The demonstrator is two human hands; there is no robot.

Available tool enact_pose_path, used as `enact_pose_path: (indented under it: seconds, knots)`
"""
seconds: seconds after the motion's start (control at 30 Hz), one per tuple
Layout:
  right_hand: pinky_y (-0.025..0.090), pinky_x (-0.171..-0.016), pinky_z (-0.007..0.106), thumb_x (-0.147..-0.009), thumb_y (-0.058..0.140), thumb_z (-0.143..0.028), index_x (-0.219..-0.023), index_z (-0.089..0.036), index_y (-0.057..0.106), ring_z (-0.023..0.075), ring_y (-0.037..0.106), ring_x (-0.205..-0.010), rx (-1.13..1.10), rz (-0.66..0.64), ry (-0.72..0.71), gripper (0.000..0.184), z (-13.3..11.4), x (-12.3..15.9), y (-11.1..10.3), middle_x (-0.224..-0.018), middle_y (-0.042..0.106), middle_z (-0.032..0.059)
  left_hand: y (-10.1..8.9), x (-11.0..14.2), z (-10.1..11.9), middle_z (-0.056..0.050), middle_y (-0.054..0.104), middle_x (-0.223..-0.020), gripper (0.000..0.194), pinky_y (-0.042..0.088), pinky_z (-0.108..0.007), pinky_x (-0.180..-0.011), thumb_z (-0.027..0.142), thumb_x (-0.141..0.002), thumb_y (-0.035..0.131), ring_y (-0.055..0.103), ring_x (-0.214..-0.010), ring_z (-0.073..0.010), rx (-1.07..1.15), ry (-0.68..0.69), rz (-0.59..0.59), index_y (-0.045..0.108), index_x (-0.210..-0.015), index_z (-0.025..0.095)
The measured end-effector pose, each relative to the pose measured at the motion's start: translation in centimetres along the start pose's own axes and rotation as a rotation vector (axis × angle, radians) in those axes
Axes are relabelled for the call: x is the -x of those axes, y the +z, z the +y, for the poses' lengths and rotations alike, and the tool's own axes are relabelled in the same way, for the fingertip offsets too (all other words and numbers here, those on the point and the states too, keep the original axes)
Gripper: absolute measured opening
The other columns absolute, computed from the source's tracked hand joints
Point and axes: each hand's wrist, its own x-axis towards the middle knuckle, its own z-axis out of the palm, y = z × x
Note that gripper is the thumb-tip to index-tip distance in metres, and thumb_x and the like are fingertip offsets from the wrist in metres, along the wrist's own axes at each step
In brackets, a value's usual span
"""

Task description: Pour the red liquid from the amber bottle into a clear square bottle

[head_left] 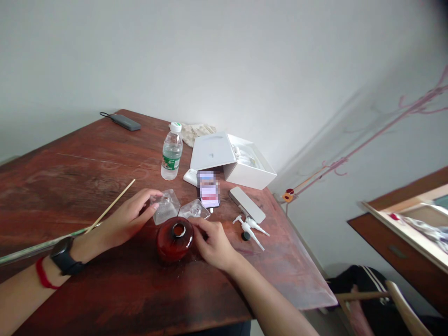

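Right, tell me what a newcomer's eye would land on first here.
Probably the glossy dark-red bottle, standing uncapped on the near part of the table, with the right hand at its side. Just beyond it, the left hand is at a clear container. Farther back, the open white box stands out near the wall, with an upright water bottle left of it.

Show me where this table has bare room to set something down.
Widest: far left of the table, bordered by grey device, water bottle and thin stick. Another: the right front corner, between white pumps and the edge. Crowded: the middle, where left hand, right hand, red bottle, clear containers and phone bunch.
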Motion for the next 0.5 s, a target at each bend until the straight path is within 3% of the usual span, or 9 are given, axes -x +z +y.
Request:
enact_pose_path:
  seconds: [0.5]
  knots:
    - [0.062,-0.078,0.028,-0.105,0.057,-0.019,-0.121,-0.019,0.08,0.0209,0.081,-0.086,0.003,-0.003,0.023,0.028,-0.19,-0.07,-0.06,-0.102,0.086,0.0079,0.03,0.12,0.08,-0.012,0.079,-0.128,0.043,0.061,-0.05,-0.106,0.051,-0.102,0.049,0.077,-0.116,-0.0343,0.011,-0.009,0.014,0.066,-0.128,0.022]
